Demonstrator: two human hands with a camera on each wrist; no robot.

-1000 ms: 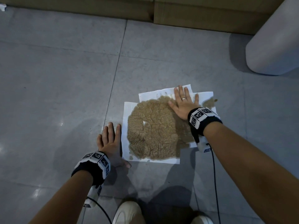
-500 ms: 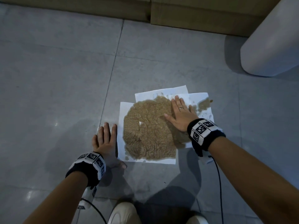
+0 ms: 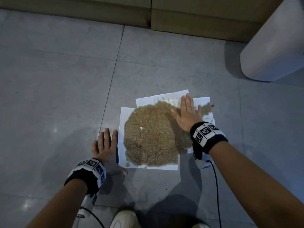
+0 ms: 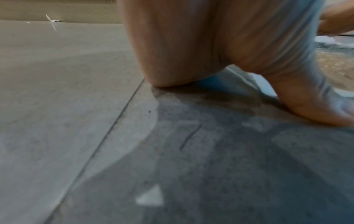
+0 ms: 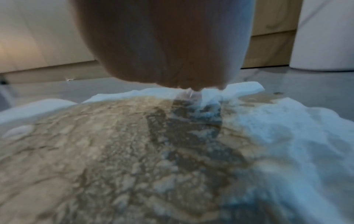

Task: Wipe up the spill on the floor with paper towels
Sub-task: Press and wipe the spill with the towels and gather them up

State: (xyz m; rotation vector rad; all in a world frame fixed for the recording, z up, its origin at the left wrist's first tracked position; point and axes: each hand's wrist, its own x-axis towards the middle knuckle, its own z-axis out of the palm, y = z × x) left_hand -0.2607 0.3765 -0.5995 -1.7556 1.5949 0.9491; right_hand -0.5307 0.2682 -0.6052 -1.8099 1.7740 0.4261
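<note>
1. Shoes [image 3: 125, 219] of the person show at the near edge, pale, standing on the grey tiled floor [image 3: 49, 96].
2. Left hand [image 3: 105, 148] lies flat on the bare tile just beside the left edge of the paper towels [image 3: 122, 122]; its fingers are straight and together, the thumb is spread toward the near corner of the paper, and it holds nothing.
3. Paper towels, several white sheets that overlap, lie spread on the floor in front of the person. A big brown spill [image 3: 151, 137] has soaked through most of them, and only the borders are white.
4. Right hand [image 3: 187, 114] presses palm-down on the far right part of the wet towels, fingers stretched out and a little apart, with a ring on one finger. It grips nothing.
5. A small brown spot [image 3: 212, 105] sits on the tile just beyond the right edge of the paper.
6. Farther away, a white rounded bin [image 3: 276, 46] stands at the right, and a brown cabinet base [image 3: 197, 18] runs along the far side.
</note>
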